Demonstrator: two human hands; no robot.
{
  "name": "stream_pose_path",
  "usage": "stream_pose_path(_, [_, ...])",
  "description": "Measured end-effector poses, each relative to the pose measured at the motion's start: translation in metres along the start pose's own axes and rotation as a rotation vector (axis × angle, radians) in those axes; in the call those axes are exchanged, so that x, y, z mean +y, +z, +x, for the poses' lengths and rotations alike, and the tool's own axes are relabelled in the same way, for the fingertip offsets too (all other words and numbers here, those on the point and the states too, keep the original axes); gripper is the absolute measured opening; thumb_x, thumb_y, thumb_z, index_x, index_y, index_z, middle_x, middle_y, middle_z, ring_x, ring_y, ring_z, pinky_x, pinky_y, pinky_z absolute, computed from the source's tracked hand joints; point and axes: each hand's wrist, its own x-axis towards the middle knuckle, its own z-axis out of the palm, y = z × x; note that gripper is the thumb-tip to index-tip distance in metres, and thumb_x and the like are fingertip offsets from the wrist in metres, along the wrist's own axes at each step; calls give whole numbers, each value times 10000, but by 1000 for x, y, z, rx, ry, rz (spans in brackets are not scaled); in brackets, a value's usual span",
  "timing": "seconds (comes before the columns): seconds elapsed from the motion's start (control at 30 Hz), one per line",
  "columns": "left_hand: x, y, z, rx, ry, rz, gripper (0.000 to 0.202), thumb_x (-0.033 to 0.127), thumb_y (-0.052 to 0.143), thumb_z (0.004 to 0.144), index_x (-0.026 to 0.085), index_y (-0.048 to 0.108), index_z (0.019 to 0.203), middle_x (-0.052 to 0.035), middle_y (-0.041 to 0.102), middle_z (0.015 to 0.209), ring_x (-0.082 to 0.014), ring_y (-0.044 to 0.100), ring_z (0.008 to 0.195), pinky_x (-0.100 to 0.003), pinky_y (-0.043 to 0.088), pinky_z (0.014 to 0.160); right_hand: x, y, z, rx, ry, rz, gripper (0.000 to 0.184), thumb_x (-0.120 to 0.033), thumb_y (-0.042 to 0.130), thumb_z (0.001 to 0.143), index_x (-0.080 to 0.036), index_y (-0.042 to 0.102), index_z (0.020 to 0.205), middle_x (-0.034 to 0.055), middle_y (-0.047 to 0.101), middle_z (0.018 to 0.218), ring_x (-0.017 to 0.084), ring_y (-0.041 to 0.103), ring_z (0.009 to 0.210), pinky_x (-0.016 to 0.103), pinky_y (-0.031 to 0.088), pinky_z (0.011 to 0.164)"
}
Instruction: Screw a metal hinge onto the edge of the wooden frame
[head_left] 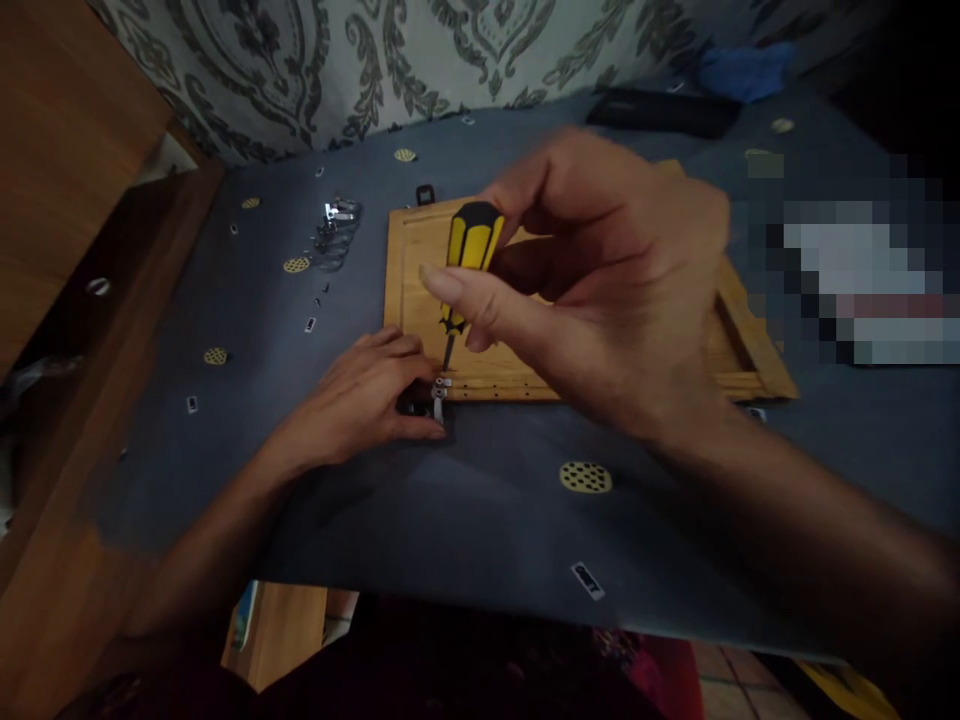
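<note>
My right hand (600, 270) is closed round the handle of a yellow and black screwdriver (469, 250), held upright. Its dark shaft points down onto a small metal fitting (439, 390) at the near left corner of a wooden board (420, 300). My left hand (367, 400) lies on the dark blue cloth, fingers curled and pinching that small fitting in place beside the board's corner. Part of the fitting is hidden under my left fingers.
A dark blue cloth (450, 520) with yellow dotted patches covers the table. A cluster of small metal parts (337, 230) lies at the back left. A dark flat object (660, 110) and a blue cloth (742, 70) lie at the far edge. Wooden furniture (67, 150) stands on the left.
</note>
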Motion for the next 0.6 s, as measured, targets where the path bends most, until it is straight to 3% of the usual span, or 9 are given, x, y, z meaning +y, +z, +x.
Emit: stream_pose_path(0.6, [4, -3, 1, -41, -44, 52, 302, 418, 837, 840, 178, 709, 969, -62, 677, 1081, -297, 609, 1155, -494, 457, 1102, 18, 11, -2, -66, 66, 137, 471, -584, 842, 802, -232, 530, 789, -32, 591, 805, 87, 554, 585, 220, 512, 489])
